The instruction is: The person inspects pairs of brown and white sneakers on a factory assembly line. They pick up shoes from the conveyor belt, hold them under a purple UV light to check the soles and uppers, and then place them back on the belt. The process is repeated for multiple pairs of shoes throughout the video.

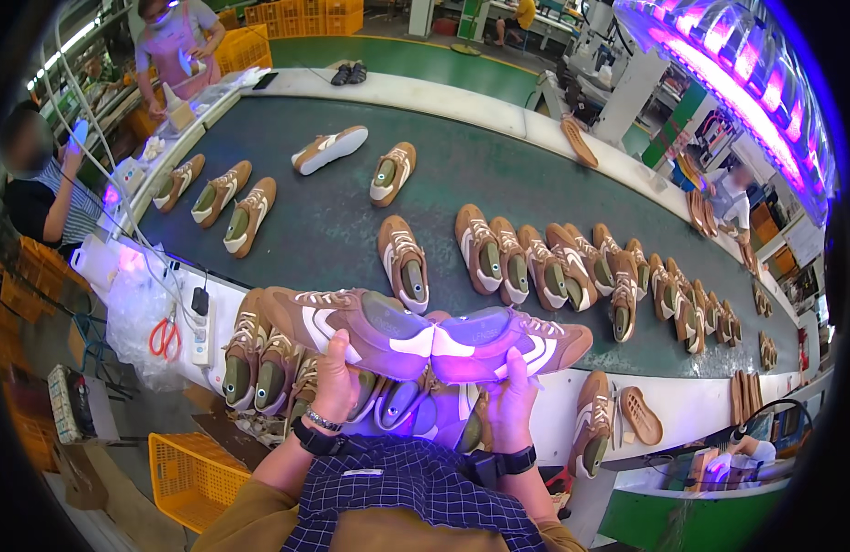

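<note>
My left hand (338, 382) is closed around a brown sneaker (301, 317) with white laces and a white side stripe, its toe pointing left. My right hand (512, 405) grips a matching sneaker (558, 345), toe to the right. Their white heels meet in the middle, under purple light, and the olive insoles show. Both thumbs press on the side walls; most other fingers are hidden. Below and behind the held pair, several more brown sneakers (244, 354) crowd the near ledge, partly covered by my hands.
A dark green conveyor belt (315, 221) carries several similar sneakers (480, 244). Red scissors (165, 339) and a power strip (200, 340) are at left. A loose tan sole (641, 414) lies at right. Yellow crate (190, 478) stands lower left. Co-workers (181, 46) line the belt.
</note>
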{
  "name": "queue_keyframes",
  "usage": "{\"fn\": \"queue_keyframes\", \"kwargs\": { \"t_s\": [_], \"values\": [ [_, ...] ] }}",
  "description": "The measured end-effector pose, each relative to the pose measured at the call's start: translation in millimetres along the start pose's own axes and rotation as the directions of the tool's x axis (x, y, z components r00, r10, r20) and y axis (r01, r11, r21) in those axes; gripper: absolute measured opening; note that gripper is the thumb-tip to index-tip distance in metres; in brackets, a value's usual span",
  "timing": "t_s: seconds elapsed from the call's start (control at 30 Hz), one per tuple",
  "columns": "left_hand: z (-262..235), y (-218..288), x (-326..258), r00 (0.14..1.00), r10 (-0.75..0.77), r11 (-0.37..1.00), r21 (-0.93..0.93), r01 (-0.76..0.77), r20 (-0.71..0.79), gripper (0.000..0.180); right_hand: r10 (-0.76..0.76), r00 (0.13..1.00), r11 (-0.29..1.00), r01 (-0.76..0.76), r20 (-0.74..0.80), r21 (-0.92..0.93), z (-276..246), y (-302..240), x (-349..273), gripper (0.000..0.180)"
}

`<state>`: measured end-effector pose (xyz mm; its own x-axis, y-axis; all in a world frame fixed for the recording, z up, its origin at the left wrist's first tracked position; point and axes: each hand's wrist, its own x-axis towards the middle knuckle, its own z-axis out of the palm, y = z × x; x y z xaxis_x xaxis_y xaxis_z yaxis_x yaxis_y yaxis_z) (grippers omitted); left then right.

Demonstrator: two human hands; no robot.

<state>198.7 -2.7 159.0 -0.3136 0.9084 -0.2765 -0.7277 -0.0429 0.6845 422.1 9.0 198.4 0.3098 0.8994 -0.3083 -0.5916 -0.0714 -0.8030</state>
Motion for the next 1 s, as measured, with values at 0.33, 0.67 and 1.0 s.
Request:
{"fn": "queue_keyframes", "kwargs": {
  "t_s": [0.33,0.67,1.0],
  "values": [
    [-2,1,-6,0.991,-0.103,0.985,-0.130,0.114,0.086,0.039,0.064,0.995,0.994,-0.070,0.073,0.085,-19,-3,5,0.020],
    [20,59,121,0.943,-0.182,0.969,-0.111,0.220,0.280,0.049,0.429,0.844,0.885,-0.465,0.322,0.040,-31,8,19,0.051],
    [-34,34,89,0.942,-0.285,0.941,-0.136,0.310,0.175,0.041,0.290,0.926,0.956,-0.274,0.241,-0.102,112,51,281,0.036]
  ]
}}
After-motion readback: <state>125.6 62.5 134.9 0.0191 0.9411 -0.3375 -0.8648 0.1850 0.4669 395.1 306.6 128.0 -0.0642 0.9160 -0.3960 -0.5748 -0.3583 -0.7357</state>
